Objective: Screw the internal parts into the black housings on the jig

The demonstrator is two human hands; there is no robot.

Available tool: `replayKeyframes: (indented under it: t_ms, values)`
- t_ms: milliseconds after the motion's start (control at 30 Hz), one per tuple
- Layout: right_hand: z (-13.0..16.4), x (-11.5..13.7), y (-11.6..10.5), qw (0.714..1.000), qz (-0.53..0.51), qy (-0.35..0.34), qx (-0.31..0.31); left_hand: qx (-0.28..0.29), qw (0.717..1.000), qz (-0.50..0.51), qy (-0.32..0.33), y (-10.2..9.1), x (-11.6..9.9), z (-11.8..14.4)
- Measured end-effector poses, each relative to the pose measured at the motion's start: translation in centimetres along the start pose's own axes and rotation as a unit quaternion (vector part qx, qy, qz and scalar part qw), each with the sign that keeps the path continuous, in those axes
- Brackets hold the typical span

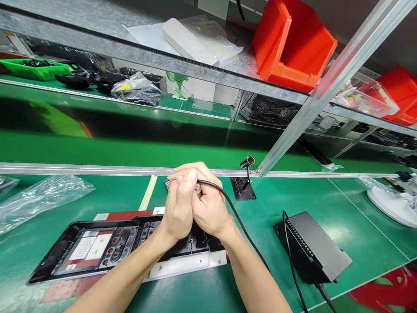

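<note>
My left hand (pixel 179 208) and my right hand (pixel 210 204) are closed and pressed together above a black plastic housing (pixel 130 224). A black cable (pixel 231 204) leaves the top of my right hand's grip, from what looks like a corded electric screwdriver (pixel 198 189). Only a small piece of it shows between the hands; its lower end is hidden. The fingers of my left hand are wrapped inward, and what they hold is hidden. Under my wrists lies the housing, open side up, with a clear window at its left end, on a reddish fixture with white blocks (pixel 182 266).
Right of my hands are a black stand with a ring holder (pixel 246 187) and a black box with cables (pixel 312 248). A clear plastic bag (pixel 45 200) lies at left. A metal shelf (pixel 208 71) with a red bin (pixel 293 48) crosses above. A slanted metal post (pixel 312 104) stands at right.
</note>
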State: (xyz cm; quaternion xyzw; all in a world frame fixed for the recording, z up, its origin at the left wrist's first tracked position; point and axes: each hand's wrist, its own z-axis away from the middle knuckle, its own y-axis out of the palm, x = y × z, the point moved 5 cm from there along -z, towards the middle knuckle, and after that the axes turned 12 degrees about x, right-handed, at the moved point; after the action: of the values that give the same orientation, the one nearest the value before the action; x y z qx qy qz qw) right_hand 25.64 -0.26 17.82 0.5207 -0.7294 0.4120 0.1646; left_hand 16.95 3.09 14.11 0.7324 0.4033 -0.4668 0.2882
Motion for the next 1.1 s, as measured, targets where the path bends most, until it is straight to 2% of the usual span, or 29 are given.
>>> replayKeyframes:
  t_ms: [200, 467, 833, 1100]
  values:
    - [0.2, -0.3, 0.1, 0.999, 0.026, 0.018, 0.008, 0.000, 1.000, 0.000, 0.023, 0.0, -0.3, 0.0]
    - [0.2, -0.2, 0.1, 1.000, 0.025, 0.007, 0.000, 0.012, 1.000, 0.004, 0.009, 0.1, 0.0, 0.0]
    - [0.2, -0.5, 0.2, 1.000, 0.011, 0.018, -0.003, 0.044, 0.998, 0.001, 0.050, 0.8, -1.6, -0.4]
    - [0.2, -0.6, 0.2, 1.000, -0.024, 0.000, -0.016, 0.008, 0.999, -0.015, 0.045, 0.4, -1.4, -0.5]
